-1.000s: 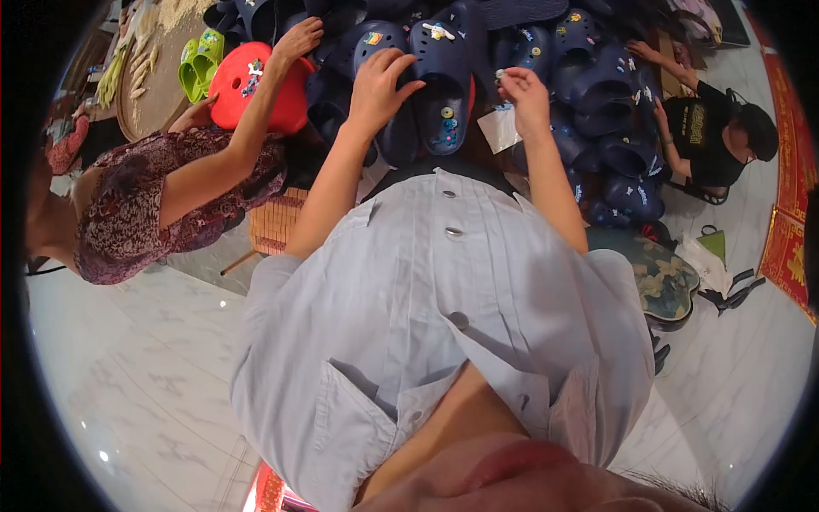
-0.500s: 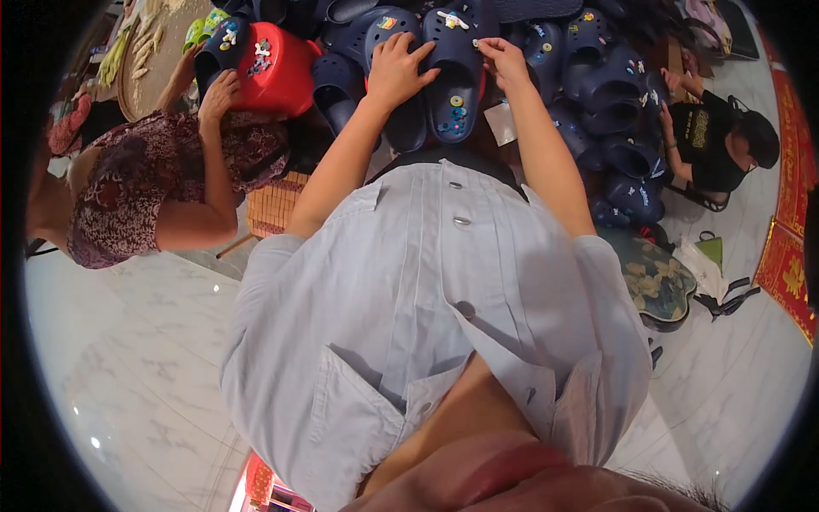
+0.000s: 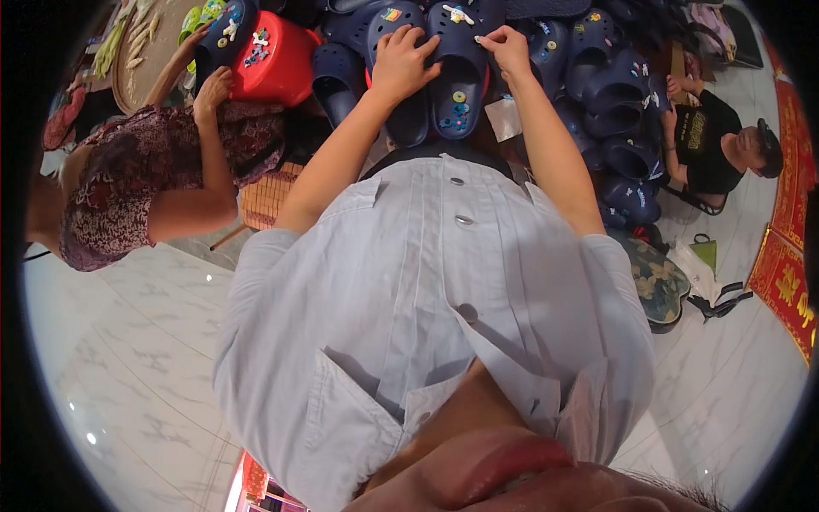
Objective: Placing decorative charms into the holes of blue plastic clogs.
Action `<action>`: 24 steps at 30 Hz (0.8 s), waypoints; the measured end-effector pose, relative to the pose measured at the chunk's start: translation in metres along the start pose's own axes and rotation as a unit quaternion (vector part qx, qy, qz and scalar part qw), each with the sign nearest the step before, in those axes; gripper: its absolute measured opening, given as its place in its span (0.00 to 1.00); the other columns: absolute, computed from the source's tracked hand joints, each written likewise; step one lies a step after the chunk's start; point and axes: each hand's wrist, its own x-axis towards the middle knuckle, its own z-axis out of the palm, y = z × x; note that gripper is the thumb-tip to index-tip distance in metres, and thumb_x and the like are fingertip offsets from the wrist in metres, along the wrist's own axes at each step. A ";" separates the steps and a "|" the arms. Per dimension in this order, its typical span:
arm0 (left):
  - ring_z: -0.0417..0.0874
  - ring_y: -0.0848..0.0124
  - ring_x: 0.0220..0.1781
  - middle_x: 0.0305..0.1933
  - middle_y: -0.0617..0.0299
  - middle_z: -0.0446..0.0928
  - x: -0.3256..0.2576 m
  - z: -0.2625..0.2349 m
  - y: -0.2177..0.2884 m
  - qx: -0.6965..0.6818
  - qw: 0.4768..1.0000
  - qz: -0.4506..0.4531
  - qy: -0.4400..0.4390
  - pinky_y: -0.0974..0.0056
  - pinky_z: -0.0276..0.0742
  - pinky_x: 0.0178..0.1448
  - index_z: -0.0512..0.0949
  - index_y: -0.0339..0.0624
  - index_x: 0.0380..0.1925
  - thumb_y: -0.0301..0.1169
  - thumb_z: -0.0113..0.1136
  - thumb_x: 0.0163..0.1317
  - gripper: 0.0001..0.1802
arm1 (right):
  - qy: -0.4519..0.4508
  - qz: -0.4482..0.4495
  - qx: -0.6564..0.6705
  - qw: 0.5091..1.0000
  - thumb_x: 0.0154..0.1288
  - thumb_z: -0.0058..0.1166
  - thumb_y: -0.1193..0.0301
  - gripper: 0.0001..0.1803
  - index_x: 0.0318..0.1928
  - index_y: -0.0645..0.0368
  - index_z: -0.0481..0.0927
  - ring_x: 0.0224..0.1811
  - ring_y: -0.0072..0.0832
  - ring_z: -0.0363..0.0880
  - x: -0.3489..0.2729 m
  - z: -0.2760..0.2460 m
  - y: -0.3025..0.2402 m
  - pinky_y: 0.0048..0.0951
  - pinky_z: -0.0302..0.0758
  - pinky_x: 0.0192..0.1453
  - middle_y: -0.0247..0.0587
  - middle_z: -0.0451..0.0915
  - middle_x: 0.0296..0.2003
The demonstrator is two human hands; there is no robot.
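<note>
Where a clog's (image 3: 454, 53) right edge is met, a tiny piece (image 3: 478, 38) is pinched by the right hand (image 3: 506, 54). The left hand (image 3: 403, 68) is splayed

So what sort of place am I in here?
Probably a small, informal workshop: a heap of navy clogs lies before you, small charms sit on a red stool, and a person in black is at the heap's right.
</note>
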 end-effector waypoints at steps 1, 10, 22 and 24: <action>0.72 0.60 0.63 0.56 0.58 0.75 0.000 0.001 0.000 -0.001 1.000 0.002 0.001 0.51 0.65 0.63 0.80 0.55 0.53 0.44 0.68 0.50 0.27 | 0.002 0.002 0.001 1.000 0.46 0.74 0.73 0.10 0.26 0.59 0.82 0.27 0.23 0.76 0.000 0.000 0.001 0.28 0.73 0.35 0.36 0.81 0.24; 0.73 0.60 0.63 0.52 0.59 0.77 0.003 0.001 -0.002 -0.005 1.000 0.008 0.005 0.52 0.65 0.63 0.81 0.51 0.51 0.42 0.68 0.48 0.27 | 0.018 0.031 -0.176 0.984 0.46 0.72 0.67 0.11 0.24 0.57 0.82 0.34 0.40 0.85 -0.003 0.009 -0.029 0.39 0.77 0.40 0.44 0.84 0.27; 0.73 0.57 0.62 0.51 0.59 0.78 0.000 0.003 -0.001 -0.014 1.000 0.014 0.004 0.50 0.65 0.63 0.80 0.48 0.51 0.40 0.68 0.48 0.27 | -0.008 0.057 -0.063 0.996 0.45 0.73 0.71 0.12 0.25 0.60 0.80 0.28 0.30 0.80 -0.002 0.004 -0.026 0.33 0.75 0.35 0.42 0.82 0.25; 0.73 0.57 0.62 0.51 0.59 0.78 0.003 0.003 -0.001 -0.026 0.999 0.014 0.012 0.50 0.65 0.64 0.80 0.49 0.51 0.40 0.67 0.49 0.27 | 0.004 -0.017 -0.096 0.995 0.49 0.69 0.71 0.09 0.28 0.59 0.81 0.31 0.36 0.81 -0.011 -0.001 -0.038 0.35 0.75 0.38 0.44 0.81 0.28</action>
